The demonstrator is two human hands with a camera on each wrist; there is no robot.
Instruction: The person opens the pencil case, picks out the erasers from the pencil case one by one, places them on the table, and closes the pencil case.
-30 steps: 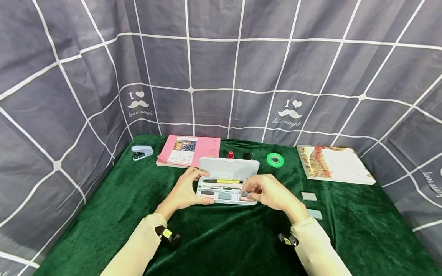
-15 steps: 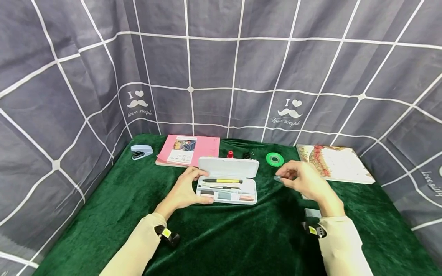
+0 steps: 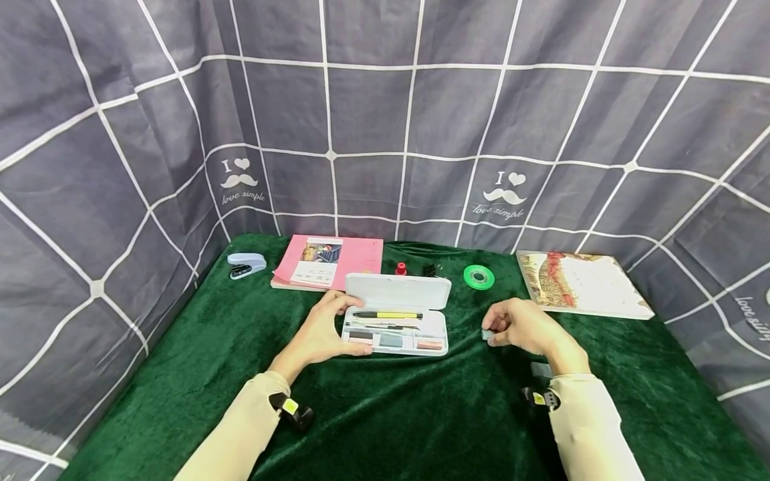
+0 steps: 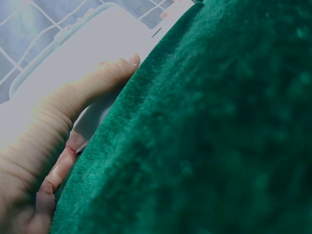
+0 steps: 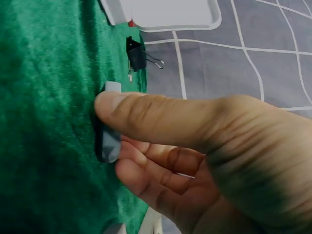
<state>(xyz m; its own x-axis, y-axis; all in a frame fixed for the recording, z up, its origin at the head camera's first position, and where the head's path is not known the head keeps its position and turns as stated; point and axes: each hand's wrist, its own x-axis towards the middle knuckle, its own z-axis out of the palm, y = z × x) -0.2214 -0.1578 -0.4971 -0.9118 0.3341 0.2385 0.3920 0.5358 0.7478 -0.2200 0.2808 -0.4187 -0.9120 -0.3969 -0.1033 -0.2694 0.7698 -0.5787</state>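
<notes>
A white pencil case (image 3: 397, 292) lies with its lid raised. My left hand (image 3: 315, 334) grips its left end, thumb along the front edge and fingers at the back. Inside are a yellow-and-black pen (image 3: 391, 315), other thin pens, and small blocks in the front compartments, among them a grey-blue one (image 3: 391, 341) and a pinkish one (image 3: 430, 345). To the right of the case, my right hand (image 3: 526, 327) pinches a small grey-blue eraser (image 5: 111, 146) between thumb and fingers, low at the green cloth. Whether the eraser touches the cloth, I cannot tell.
Behind the case are a pink book (image 3: 361, 257), a red-capped item (image 3: 401, 268), a black binder clip (image 5: 136, 53) and a green tape roll (image 3: 478, 277). A stapler (image 3: 246, 264) lies far left, another book (image 3: 583, 284) right. A grey block (image 3: 540, 369) lies beside the right wrist.
My right hand has lifted the eraser out of the case's right compartment, moved right, then lowered it toward the cloth. The left hand has stayed on the case.
</notes>
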